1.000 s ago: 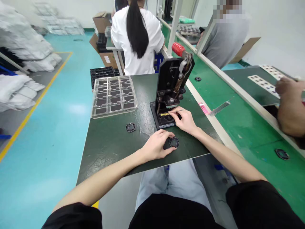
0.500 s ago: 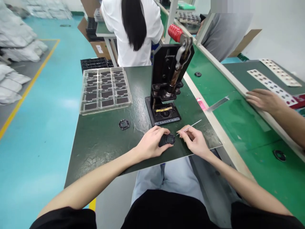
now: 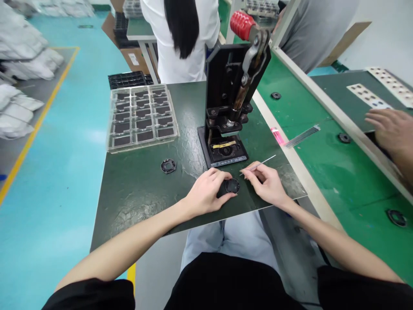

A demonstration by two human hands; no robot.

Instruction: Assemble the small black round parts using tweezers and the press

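My left hand [image 3: 209, 191] rests on the dark green table, its thumb and fingers closed around the edge of a black round plastic part [image 3: 232, 186]. In my right hand [image 3: 266, 183] a thin metal pick [image 3: 267, 159] is pinched, its lower tip just beside that part and apart from it. Another black ring-shaped part [image 3: 168, 165] lies on the table to the left. Directly beyond my hands stands a black hand press [image 3: 222, 94] with a red lever grip [image 3: 241, 26] and a yellow strip [image 3: 224, 145] across its base.
A clear compartment tray [image 3: 142, 116] of dark pieces sits at the back left. On the right runs a green surface [image 3: 322, 172] carrying several black round parts, a pink item [image 3: 277, 135] and a grey strip [image 3: 302, 136]. A co-worker's hand [image 3: 392, 129] is there; another person [image 3: 183, 38] is ahead.
The view has shifted slightly. My hands keep their hold, with the pick still near the part. The co-worker's hand has moved right, and a black round part now shows near where it was.
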